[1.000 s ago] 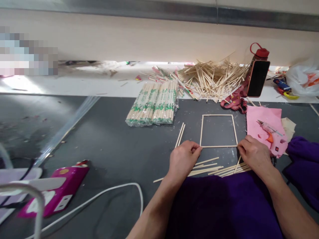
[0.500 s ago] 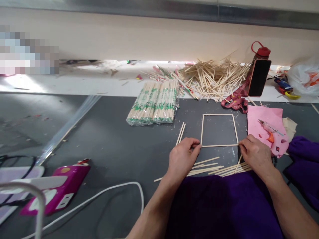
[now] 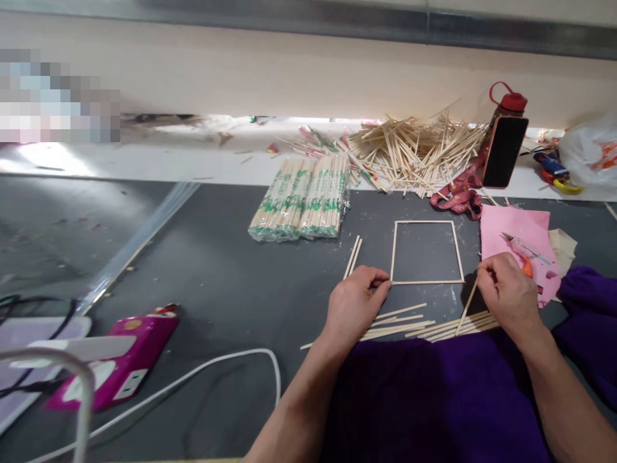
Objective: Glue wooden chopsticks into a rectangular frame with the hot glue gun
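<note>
A square frame of thin wooden sticks (image 3: pixel 427 282) lies flat on the grey table. At its near left corner, my left hand (image 3: pixel 359 299) pinches the frame between thumb and forefinger. To the right of the frame is my right hand (image 3: pixel 508 289), apart from the near right corner. Its fingertips are closed at the upper end of a slanting wooden stick (image 3: pixel 466 308), whose lower end reaches the loose sticks (image 3: pixel 395 331) near the purple cloth. Two more sticks (image 3: pixel 352 257) lie left of the frame.
Wrapped chopsticks (image 3: pixel 301 199) lie behind the left hand, with a heap of sticks (image 3: pixel 419 154) farther back. A phone (image 3: pixel 504 152) leans on a red-capped bottle (image 3: pixel 511 103). Pink foam (image 3: pixel 515 222) bears a pen-like tool (image 3: pixel 525 247). Left are a magenta power strip (image 3: pixel 144 347) and white cable (image 3: pixel 193 378).
My right hand has moved right, off the frame's near right corner, and more of the slanting stick shows. My left hand stays at its corner. The view has shifted slightly.
</note>
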Demonstrator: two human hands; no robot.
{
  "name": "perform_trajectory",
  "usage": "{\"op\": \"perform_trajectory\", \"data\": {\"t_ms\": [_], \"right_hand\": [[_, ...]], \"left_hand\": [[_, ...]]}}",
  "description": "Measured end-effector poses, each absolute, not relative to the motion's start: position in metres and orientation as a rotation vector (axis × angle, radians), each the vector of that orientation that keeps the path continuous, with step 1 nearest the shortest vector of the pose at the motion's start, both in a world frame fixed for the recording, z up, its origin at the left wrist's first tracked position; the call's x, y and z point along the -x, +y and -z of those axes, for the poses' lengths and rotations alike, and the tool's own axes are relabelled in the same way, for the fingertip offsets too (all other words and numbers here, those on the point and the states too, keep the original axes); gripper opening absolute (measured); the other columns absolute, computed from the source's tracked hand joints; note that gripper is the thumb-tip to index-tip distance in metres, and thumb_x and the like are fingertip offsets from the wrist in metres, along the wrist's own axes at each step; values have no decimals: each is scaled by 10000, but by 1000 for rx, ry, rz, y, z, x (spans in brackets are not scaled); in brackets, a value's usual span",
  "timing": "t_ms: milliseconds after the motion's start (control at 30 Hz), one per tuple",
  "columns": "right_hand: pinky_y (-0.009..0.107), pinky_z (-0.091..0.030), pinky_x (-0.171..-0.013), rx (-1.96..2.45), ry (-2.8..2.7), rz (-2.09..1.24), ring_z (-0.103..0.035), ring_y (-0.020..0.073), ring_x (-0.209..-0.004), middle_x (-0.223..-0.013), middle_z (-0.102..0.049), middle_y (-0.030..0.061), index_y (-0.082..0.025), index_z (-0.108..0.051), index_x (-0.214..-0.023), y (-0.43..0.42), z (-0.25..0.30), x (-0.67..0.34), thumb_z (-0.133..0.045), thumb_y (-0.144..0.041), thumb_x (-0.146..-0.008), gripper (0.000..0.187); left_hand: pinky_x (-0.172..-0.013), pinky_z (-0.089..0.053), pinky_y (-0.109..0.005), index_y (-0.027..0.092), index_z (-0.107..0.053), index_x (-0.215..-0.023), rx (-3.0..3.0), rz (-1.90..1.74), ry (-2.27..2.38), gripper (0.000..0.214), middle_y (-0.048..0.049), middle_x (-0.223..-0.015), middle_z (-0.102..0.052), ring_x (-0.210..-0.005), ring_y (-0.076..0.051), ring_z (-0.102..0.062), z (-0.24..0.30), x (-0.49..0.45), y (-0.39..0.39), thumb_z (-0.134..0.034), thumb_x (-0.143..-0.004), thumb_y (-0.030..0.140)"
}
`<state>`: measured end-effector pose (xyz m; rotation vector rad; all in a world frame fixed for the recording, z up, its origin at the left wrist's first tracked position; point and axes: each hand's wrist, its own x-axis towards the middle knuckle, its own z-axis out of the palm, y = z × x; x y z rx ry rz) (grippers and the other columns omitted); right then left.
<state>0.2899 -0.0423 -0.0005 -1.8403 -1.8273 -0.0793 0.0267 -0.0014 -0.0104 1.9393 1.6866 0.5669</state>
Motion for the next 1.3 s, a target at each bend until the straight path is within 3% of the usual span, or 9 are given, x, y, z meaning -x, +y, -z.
{"op": "perform_trajectory", "data": {"t_ms": [333, 500, 767, 1000, 1133, 1300], "right_hand": [[269, -375, -622, 1831, -1751, -85, -532, 136, -618, -690, -585, 13, -213, -511, -691, -41, -2, -293, -431, -283, -905, 240], [249, -410, -651, 1793, -1807, -108, -592, 133, -705, -833, -644, 20, -204, -615, -810, -42, 1, -294, -531, -240, -860, 104], [283, -442, -753, 1707, -2006, -31, -613, 175, -856, -920, -676, 63, -186, -671, -943, -42, 4, -285, -511, -287, -911, 192], [321, -462, -789, 1630, -2076, 16, -602, 207, -898, -951, -666, 91, -159, -667, -977, -39, 11, -279, -524, -266, -898, 195], [332, -471, -782, 1619, -2072, 34, -604, 213, -884, -928, -664, 92, -152, -669, -956, -42, 9, -282, -521, -244, -903, 183], [331, -468, -764, 1599, -2116, 69, -608, 205, -854, -935, -667, 79, -165, -673, -947, -48, -20, -277, -536, -241, -901, 164]], "left_hand": [[-689, -447, -258, 231, -677, -836, -1973, -552, 1688, 124, 0, -816, -696, -766, -152, -648, 8, -30, -2, -563, -825, 282], [-703, -450, -262, 223, -676, -845, -1982, -570, 1680, 126, -6, -825, -694, -769, -152, -648, 9, -31, -2, -562, -831, 274], [-730, -474, -270, 226, -703, -879, -1930, -605, 1709, 152, -11, -861, -726, -784, -165, -661, 3, -33, 3, -569, -823, 270], [-851, -491, -310, 225, -737, -1009, -1998, -586, 1868, 286, -38, -1014, -745, -923, -216, -674, -30, -52, 59, -506, -842, 250], [-938, -467, -312, 225, -730, -1066, -2022, -409, 1919, 342, -46, -1112, -723, -1050, -226, -644, -17, -64, 94, -473, -840, 209], [-911, -480, -319, 241, -726, -1090, -2072, -392, 1899, 336, -65, -1116, -707, -1029, -234, -645, 4, -67, 109, -505, -838, 264]]}}
